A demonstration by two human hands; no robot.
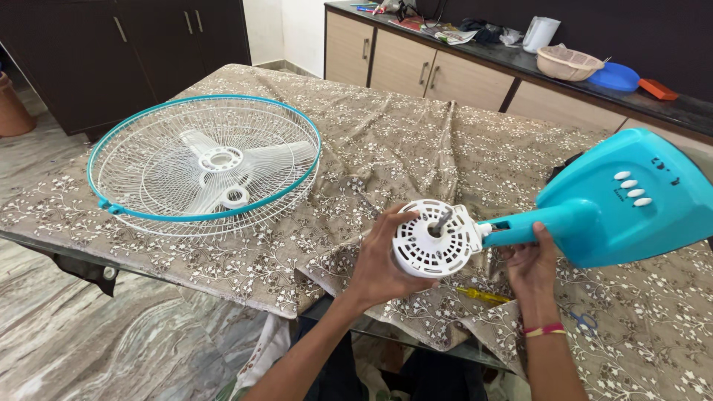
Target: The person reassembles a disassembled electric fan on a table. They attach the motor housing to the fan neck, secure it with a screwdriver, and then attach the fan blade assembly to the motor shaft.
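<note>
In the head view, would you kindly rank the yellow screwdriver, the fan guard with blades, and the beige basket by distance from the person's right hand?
From the right hand:
1. Yellow screwdriver, on the cloth just left of the wrist.
2. Beige basket, on the counter behind.
3. Fan guard with blades, far left on the table.

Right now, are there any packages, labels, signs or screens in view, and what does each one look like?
No packages, signs or screens show clearly.
Marks on the fan base: small dark printed marks near the top edge of the turquoise base, above four white oval buttons, at the right; too small to make out.
Papers on the counter: flat printed sheets, mixed colours, at the top middle.
</note>
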